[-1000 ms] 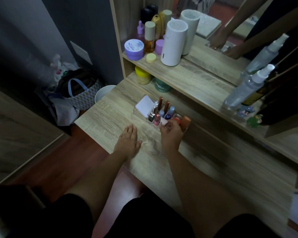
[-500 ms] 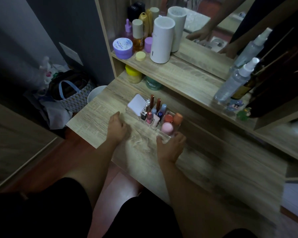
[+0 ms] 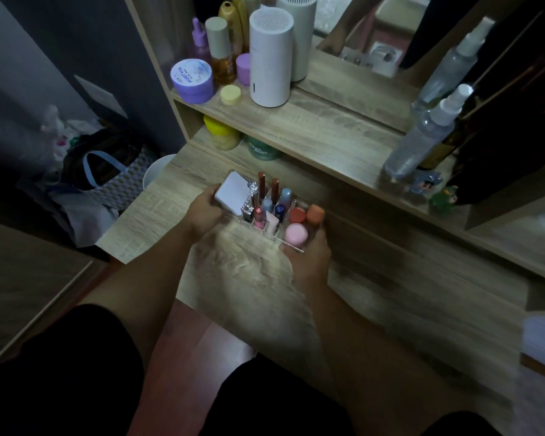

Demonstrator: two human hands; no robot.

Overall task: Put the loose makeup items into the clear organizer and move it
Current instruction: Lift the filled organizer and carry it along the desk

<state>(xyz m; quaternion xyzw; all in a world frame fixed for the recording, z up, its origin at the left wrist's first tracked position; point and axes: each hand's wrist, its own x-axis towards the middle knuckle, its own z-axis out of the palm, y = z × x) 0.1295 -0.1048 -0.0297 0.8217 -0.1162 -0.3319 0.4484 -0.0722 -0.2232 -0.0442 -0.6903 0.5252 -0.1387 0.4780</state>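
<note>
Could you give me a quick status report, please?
Left hand and right hand grip opposite ends of the clear plastic organizer, filled. Wooden desk ahead clear.

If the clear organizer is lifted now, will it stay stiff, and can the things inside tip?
The clear plastic organizer looks rigid, so it probably won't flex. The tall brown-capped tubes stand upright and may wobble if tilted. With left hand and right hand at opposite ends, it should stay level.
</note>
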